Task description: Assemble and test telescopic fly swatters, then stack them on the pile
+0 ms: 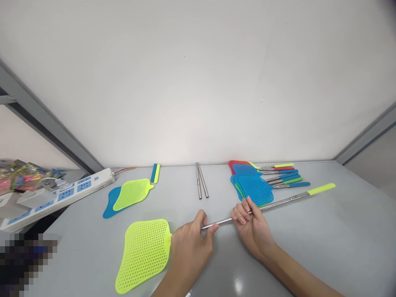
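Observation:
A yellow-green fly swatter [145, 251] with a perforated head, a long metal rod and a yellow-green grip spans both hands over the grey table. My left hand [193, 239] is closed round it where the head's neck meets the rod, hiding that joint. Further along the rod, my right hand [250, 225] wraps its fingers about the metal. The grip points off to the right. Just behind my right hand lies a pile of swatters [255, 189] with blue, red, green and yellow heads, their handles pointing right.
Two loose swatter heads, yellow [133, 194] over blue [109, 206], lie at left near blue [154, 173] and yellow [157, 173] grips. Metal rods [198, 181] lie at back centre. A white power strip [99, 178] with plugs runs along the left. A wall [198, 82] rises behind.

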A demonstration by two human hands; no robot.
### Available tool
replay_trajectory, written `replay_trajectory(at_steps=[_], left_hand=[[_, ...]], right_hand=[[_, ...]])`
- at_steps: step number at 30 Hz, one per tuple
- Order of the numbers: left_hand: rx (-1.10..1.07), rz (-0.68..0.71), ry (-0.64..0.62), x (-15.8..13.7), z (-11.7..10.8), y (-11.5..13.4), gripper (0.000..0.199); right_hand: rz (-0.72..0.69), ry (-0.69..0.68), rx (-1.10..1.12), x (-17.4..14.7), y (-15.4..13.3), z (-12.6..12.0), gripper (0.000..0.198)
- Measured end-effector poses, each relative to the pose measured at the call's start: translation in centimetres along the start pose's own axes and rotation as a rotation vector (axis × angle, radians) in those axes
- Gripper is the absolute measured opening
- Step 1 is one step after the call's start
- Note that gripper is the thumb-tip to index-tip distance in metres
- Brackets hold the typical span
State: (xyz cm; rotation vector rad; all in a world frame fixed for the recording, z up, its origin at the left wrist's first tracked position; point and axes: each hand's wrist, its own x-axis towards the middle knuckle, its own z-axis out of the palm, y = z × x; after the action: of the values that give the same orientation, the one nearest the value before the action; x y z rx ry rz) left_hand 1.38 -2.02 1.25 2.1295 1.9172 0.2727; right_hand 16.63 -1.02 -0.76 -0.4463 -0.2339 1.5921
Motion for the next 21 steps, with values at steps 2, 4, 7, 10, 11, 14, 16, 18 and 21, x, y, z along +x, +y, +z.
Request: replay_trajectory(at_steps=[2, 4, 7, 10, 11, 14, 16, 18, 21], left_hand=[[-0.008, 0.009, 0.013, 0.0, 0.1, 0.0, 0.022], [-0.017, 0.014, 0.027, 0.1, 0.3, -0.1, 0.021], [-0.046, 0.008, 0.027, 0.3, 0.6, -0.2, 0.023], [-0.078, -0.001, 0.021, 0.4, 0.8, -0.2, 0.025], [-0.089, -0.004, 0.019, 0.4, 1.0, -0.1, 0.027], [-0.116, -0.011, 0.017, 0.4, 1.3, 0.0, 0.029], [-0.122, -0.016, 0.023, 0.3, 1.4, 0.1, 0.03], [-0.12, -0.02, 0.027, 0.3, 1.5, 0.1, 0.03], [-0.126, -0.02, 0.02, 0.3, 1.6, 0.1, 0.032]], right_hand=[[-0.006, 0.006, -0.03, 0.0, 0.0, 0.1, 0.028], [-0.016, 0.014, -0.056, 0.0, 0.0, 0.2, 0.029], [-0.019, 0.024, -0.068, 0.1, 0.0, 0.2, 0.029], [-0.008, 0.028, -0.065, 0.3, -0.1, 0.1, 0.03], [0.0, 0.027, -0.065, 0.3, -0.2, 0.0, 0.03], [0.028, 0.021, -0.057, 0.6, -0.6, -0.2, 0.029], [0.042, 0.022, -0.049, 0.7, -0.8, -0.3, 0.029], [0.05, 0.029, -0.048, 0.9, -1.0, -0.3, 0.028], [0.061, 0.044, -0.074, 1.0, -1.2, -0.3, 0.028]])
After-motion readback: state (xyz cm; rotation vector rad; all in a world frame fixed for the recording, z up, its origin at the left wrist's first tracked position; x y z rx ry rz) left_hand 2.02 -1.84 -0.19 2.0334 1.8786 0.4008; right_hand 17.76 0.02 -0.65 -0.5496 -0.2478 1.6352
